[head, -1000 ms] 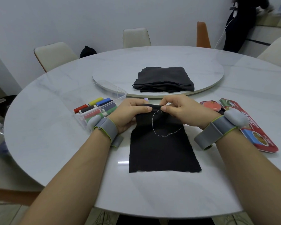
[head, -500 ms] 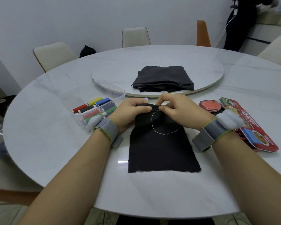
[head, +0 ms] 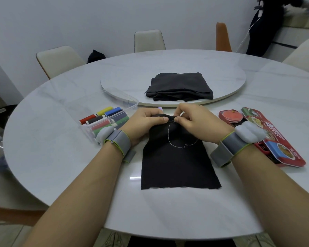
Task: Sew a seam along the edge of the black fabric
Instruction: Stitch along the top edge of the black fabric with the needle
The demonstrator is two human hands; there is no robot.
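The only writing in sight is white lettering on the red tin lid (head: pixel 282 141) lying near the right wrist. It runs slantwise beside small food pictures, and I cannot read it. Just beyond the lid sits a red case (head: pixel 230 116) with a round orange-red disc in it. What else it holds is hidden behind the white device strapped to the right wrist.

On the left, a clear plastic box (head: pixel 112 122) holds thread spools laid on their sides: red, black, yellow, blue, green and a dark navy one.

The black fabric (head: pixel 177 166) lies flat on the white table (head: pixel 61 148) between the forearms, with its far edge lifted off the surface. The left hand (head: pixel 144 125) grips that raised edge, thumb on top and fingers curled beneath. The right hand (head: pixel 198 122) pinches the same edge just beside it, thumb against forefinger. A pale thread (head: pixel 169 138) loops down from there across the cloth. If there is a needle, it is too small to make out.

Farther off, a folded stack of dark cloth (head: pixel 180 86) rests on the round turntable (head: pixel 230 81).
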